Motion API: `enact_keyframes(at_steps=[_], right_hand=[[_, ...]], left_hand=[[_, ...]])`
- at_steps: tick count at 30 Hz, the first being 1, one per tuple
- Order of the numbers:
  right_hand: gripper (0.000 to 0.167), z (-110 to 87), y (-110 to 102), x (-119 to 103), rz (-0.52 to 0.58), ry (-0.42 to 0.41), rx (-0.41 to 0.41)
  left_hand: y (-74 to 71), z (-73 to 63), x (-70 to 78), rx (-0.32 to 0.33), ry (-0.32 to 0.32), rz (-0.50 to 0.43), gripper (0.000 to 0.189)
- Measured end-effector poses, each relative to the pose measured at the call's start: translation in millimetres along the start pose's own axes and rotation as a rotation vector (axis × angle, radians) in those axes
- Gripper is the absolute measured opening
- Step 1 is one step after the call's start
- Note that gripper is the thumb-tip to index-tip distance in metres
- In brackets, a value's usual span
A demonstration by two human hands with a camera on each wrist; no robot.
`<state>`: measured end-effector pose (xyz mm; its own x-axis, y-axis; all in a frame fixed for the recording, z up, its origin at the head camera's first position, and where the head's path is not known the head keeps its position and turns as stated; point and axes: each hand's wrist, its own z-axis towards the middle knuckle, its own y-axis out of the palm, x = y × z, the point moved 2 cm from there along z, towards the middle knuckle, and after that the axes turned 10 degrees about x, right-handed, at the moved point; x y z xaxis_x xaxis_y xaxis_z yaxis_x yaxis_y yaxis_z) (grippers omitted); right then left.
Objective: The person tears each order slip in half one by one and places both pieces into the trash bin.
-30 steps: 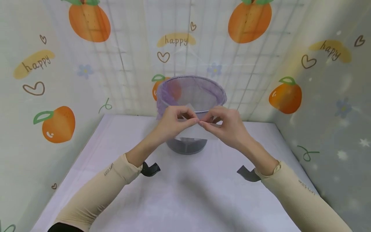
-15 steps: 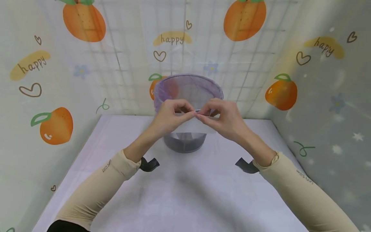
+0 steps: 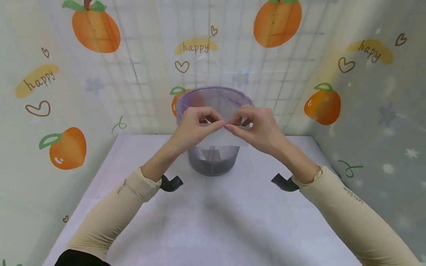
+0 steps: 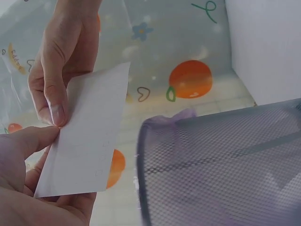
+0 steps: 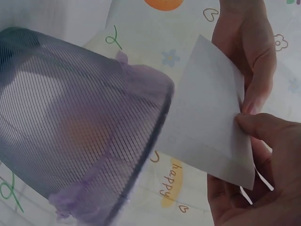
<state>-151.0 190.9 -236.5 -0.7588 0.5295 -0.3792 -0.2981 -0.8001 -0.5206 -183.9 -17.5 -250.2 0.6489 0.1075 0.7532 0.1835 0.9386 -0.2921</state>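
Note:
Both hands meet at the top edge of a small white sheet of paper (image 3: 221,136). My left hand (image 3: 198,127) pinches it between thumb and fingers near the middle of that edge. Right beside it, my right hand (image 3: 257,127) pinches the same edge, the thumb tips nearly touching. In the left wrist view the paper (image 4: 91,132) hangs flat, with faint small marks near one end. Behind the paper in the head view stands a dark mesh wastebasket (image 3: 213,166), lined with a thin purple bag (image 3: 189,105) folded over its rim.
The basket stands upright at the back of a white-covered table (image 3: 199,221). A curtain printed with oranges (image 3: 277,24) hangs behind and on both sides, with a wire grid showing through. Black straps (image 3: 171,183) stick out at both wrists.
Both hands have risen a little with the paper, so more of the basket's lower part shows beneath it. The view has shifted slightly. Both pinches stay on the paper.

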Motion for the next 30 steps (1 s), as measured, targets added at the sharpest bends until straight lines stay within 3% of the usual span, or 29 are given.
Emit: enact_keyframes(at_steps=[11, 18, 23, 30], right_hand=[[0.007, 33.1, -16.0, -8.8, -0.039, -0.073, 0.033], [0.004, 38.2, -20.6, -10.6, -0.053, -0.039, 0.031], [0.005, 41.2, -21.0, -7.4, -0.066, -0.035, 0.064], [0.009, 46.1, -16.7, -0.9, -0.006, 0.021, 0.091]], left_hand=[[-11.5, 26.0, 24.5, 0.026, 0.067, 0.027, 0.006], [-14.0, 31.8, 30.0, 0.042, 0.048, 0.037, 0.006], [-14.6, 37.1, 32.2, 0.047, 0.074, 0.056, 0.007], [-18.7, 43.7, 34.0, 0.056, 0.074, 0.104, 0.006]])
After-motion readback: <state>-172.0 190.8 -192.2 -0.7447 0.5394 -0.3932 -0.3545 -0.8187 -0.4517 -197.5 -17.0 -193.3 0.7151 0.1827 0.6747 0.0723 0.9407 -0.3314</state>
